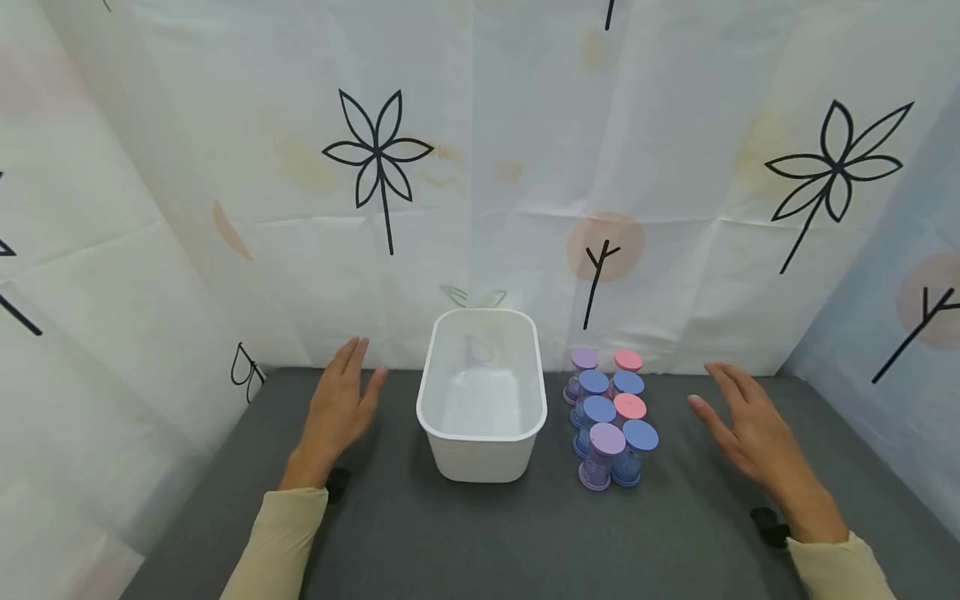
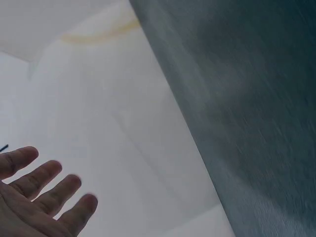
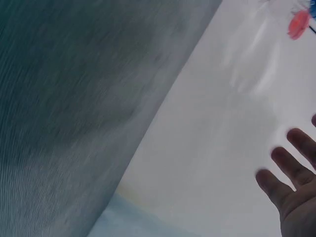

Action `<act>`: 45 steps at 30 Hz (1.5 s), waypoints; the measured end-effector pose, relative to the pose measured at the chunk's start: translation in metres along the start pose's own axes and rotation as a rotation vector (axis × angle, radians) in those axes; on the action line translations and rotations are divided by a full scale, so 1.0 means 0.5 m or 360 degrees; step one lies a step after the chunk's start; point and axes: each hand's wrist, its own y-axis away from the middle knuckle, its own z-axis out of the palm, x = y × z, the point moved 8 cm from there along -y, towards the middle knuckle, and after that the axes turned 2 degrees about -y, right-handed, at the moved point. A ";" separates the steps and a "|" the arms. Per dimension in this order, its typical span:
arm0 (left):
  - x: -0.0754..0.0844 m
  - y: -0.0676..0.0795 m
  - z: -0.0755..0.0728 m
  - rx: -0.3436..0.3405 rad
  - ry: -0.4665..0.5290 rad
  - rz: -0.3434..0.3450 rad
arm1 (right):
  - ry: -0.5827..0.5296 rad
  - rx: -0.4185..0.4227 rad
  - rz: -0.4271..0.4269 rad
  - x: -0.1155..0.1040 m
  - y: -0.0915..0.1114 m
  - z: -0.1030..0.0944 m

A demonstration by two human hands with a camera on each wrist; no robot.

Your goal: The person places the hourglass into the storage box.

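Observation:
My left hand is held to the left of a white plastic tub, fingers extended and nothing in them. Its spread fingers also show in the left wrist view. The tub has an open top, and its inside is bare. To the right of it stand several small clear containers with round lids in two close columns, among them a purple-lidded one, a blue-lidded one and a pink-lidded one. My right hand is right of these, apart from them, its fingers straight and holding nothing.
A dark grey table carries everything. Behind it and along both sides hangs a pale cloth printed with black flower outlines and orange shapes. The tub and the containers stand near the table's back edge. Each wrist wears a small black device.

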 end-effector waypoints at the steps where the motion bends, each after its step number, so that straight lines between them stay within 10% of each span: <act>1: 0.005 0.000 0.002 -0.0020 0.0082 -0.0017 | -0.0044 -0.0002 0.0021 -0.004 0.000 0.000; 14: 0.118 0.010 0.047 -0.0306 0.0993 -0.0014 | -0.0327 -0.0215 0.0158 -0.088 -0.006 0.002; 29: 0.182 0.029 0.078 -0.0562 0.1117 0.0146 | -0.0508 -0.0364 0.0032 -0.133 -0.002 0.048; 45: 0.184 0.029 0.081 -0.0624 0.1191 0.0127 | -0.0602 -0.0476 0.0447 -0.121 0.001 0.070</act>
